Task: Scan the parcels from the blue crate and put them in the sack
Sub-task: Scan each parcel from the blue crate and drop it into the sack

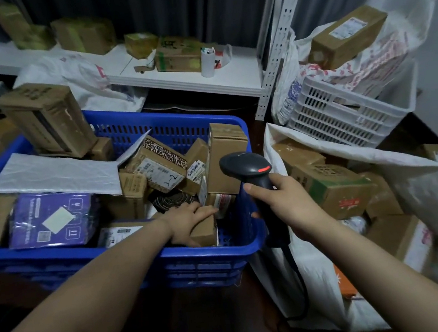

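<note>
Head view, nearest first: two bare forearms run forward from the bottom edge, the left angling into the blue crate (57,254), the right staying outside its right wall. The left hand (188,220) sits in the crate's near right corner on a small brown box (205,229). Its fingers lie across the top and the thumb hooks down the near face, so it grips the box rather than merely touching it. The hand covers much of the box, so its long axis cannot be told for sure.

Just to the right, the right hand (283,203) is wrapped round the handle of a dark scanner (245,166), thumb on the front of the grip. The cable trails down toward the floor. The scanner's head, with a red strip lit, stands above the crate's right rim, up and to the right of the gripped box and close to it.

That is the relation the coming move turns on. The left hand is plainly the nearer to the box, and a short lift would likely bring the label in front of the scanner. Which face carries a label is not visible.

The white sack (316,272) gapes open on the crate's right side, past the right hand, with brown boxes already inside. Farther back, many parcels fill the crate, among them a purple parcel (50,217).
</note>
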